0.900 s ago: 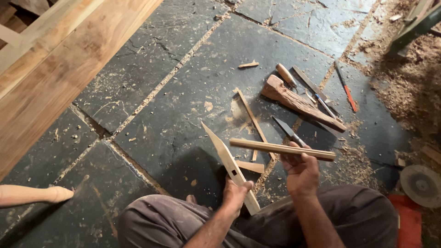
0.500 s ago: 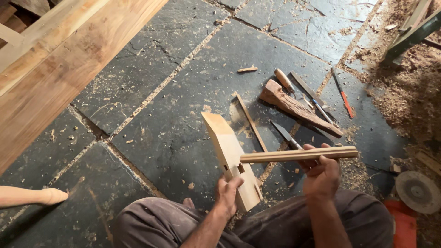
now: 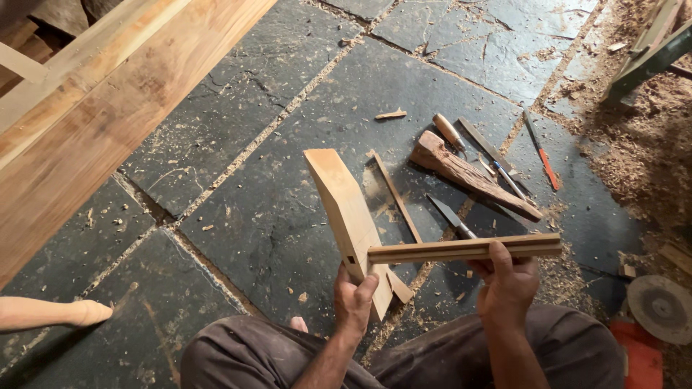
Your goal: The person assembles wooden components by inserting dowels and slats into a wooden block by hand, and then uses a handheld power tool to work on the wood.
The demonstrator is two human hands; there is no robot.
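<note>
Two hands work over a dark slate floor [image 3: 238,216], person seated, knees at bottom edge. Big pale timber frame [image 3: 94,122] fills upper left, well apart from the hands. Sawdust heap [image 3: 634,166] at right. Flat tapered wood board [image 3: 349,216] stands tilted in front of the knees; left hand [image 3: 355,302] is wrapped around its lower end, thumb up against the face. Grooved wood strip [image 3: 465,249] lies crosswise, its left end touching the board near the bottom; right hand [image 3: 508,284] is closed around it from below, thumb over the top. Rough wooden mallet block [image 3: 472,176] lies on the floor beyond the strip, chisel [image 3: 450,215] just beside it, thin slat [image 3: 395,196] near the board. Red-handled tool [image 3: 542,151] farther right. Turned leg [image 3: 54,313] at far left.
</note>
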